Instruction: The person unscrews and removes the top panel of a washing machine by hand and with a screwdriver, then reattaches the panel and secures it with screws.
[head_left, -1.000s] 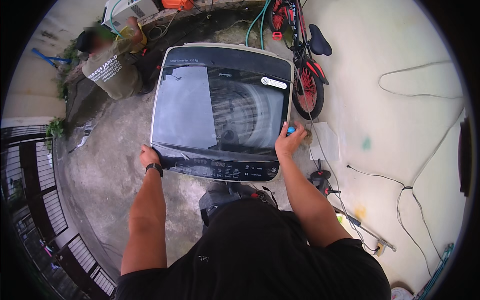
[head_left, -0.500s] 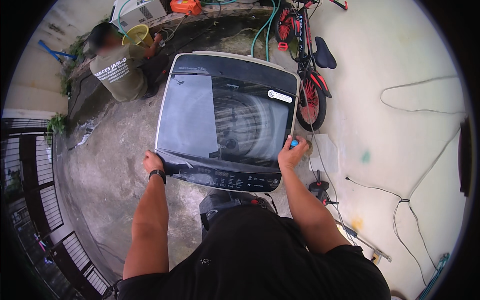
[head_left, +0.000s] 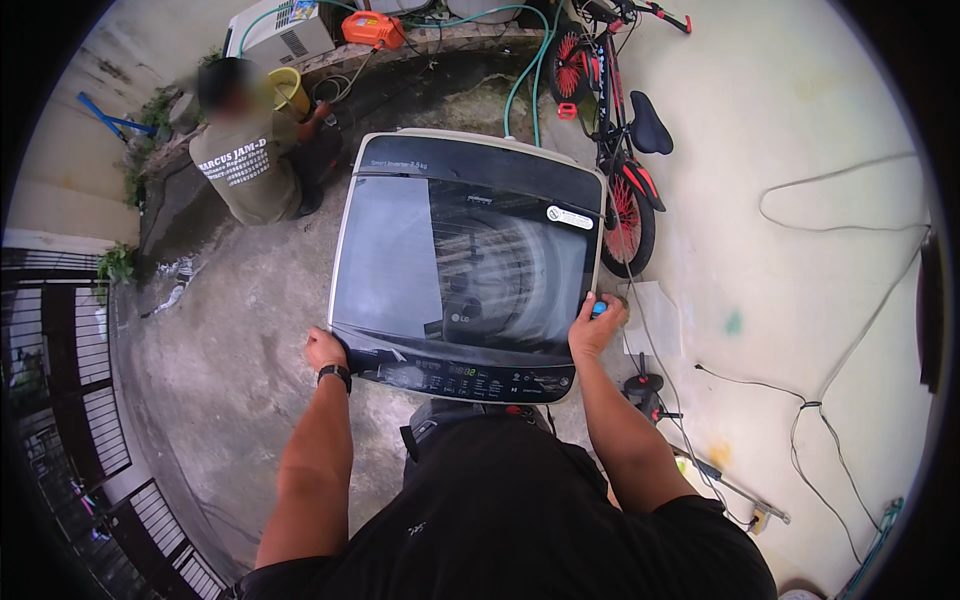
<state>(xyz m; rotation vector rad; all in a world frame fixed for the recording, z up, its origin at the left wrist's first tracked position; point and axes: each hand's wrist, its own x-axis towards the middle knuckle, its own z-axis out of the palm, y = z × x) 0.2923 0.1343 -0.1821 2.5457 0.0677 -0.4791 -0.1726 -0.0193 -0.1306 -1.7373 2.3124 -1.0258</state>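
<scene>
Lid [head_left: 385,260] down, your left hand [head_left: 325,349] grips the washing machine [head_left: 480,158] corner, your right [head_left: 596,330] clasps a blue object [head_left: 599,309], neither yet released

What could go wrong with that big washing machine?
The washing machine might bump the bicycle's nearer wheel, close by its back right corner, if it shifts. The right hand has a small blue thing in its grip, which could drop. The green hose at the machine's back might get snagged.

Co-worker's head [head_left: 228,88] blurred. Blue thing [head_left: 599,310], perhaps tool handle, mostly hidden in right hand [head_left: 592,337].
</scene>
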